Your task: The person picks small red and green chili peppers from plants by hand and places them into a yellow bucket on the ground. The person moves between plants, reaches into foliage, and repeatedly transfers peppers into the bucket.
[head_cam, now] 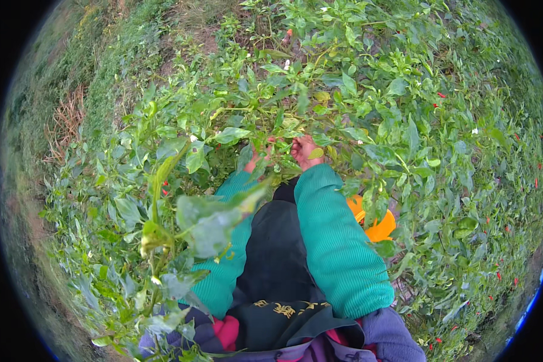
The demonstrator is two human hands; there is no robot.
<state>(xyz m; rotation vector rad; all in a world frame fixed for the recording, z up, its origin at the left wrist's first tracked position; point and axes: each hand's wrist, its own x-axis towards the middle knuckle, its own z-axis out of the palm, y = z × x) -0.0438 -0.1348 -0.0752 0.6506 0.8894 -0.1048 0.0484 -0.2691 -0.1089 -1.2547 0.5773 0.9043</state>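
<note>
My left hand (256, 159) is among the leaves of a chilli pepper plant (278, 106), with its fingers mostly hidden by foliage. Close beside it, my right hand (304, 151) has its fingers curled in at the stems. Whether either hand grips a stem or a pepper cannot be made out. A yellowing leaf (316, 153) overlaps the right hand. Teal ribbed sleeves (339, 249) cover both forearms, and a dark apron (276, 253) hangs between them.
An orange plastic container (382, 226) stands to the right, partly behind leaves. A tall pepper stem (156, 190) rises close to the camera on the left. Red chillies (165, 188) dot the plants around me. Dry brown stalks (67, 122) lie at the far left.
</note>
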